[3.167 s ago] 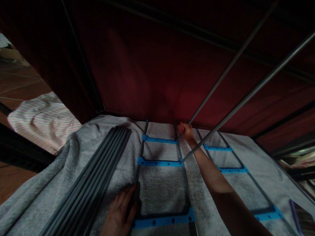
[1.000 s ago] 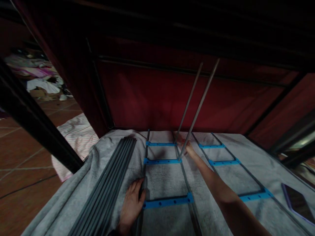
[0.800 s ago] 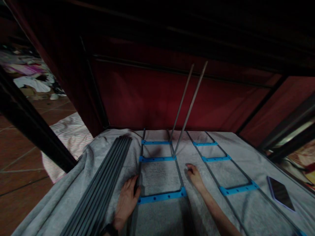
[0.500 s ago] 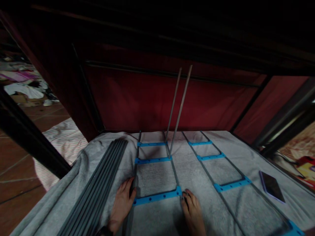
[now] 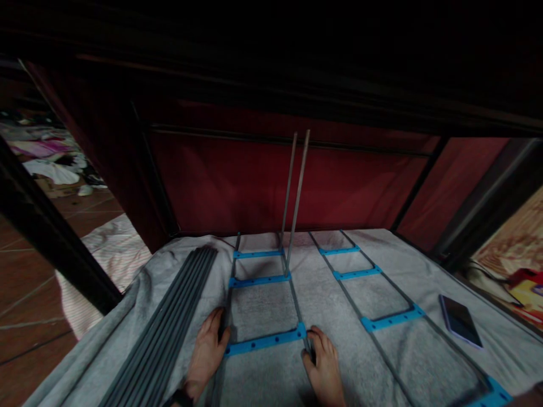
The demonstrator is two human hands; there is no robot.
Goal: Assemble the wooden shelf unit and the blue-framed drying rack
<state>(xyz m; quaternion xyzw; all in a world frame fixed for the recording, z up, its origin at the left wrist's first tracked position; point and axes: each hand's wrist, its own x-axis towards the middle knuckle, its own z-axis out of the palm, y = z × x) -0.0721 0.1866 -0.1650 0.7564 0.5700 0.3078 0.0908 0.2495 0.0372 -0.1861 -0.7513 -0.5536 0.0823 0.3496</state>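
Resting over the left dark grey tubular rail [image 5: 229,299] of a ladder-shaped frame with flat blue perforated crossbars [image 5: 259,281], the left hand [image 5: 207,345] sits beside the nearest crossbar; its fingers curl, but whether they grip cannot be told. The right hand [image 5: 323,362] has thumb and fingers about the right rail [image 5: 296,299], at that crossbar's other end; how firmly is hidden too. The frame lies on a rumpled grey fleece cloth [image 5: 328,305], its far end near the cloth's back edge. Two slim grey rods [image 5: 297,200] stand up from the right ends of the two farther crossbars, leaning slightly, no hand on either. They look like the weak point: a tug or twist at the near end could tip them or work them loose, since their tops seem unsupported. Soft creases beneath could also let the frame rock. Loose grey tubes [image 5: 175,316] lie toward the cloth's left edge and could roll if knocked. A similar blue-runged frame [image 5: 357,274] lies toward the right edge.
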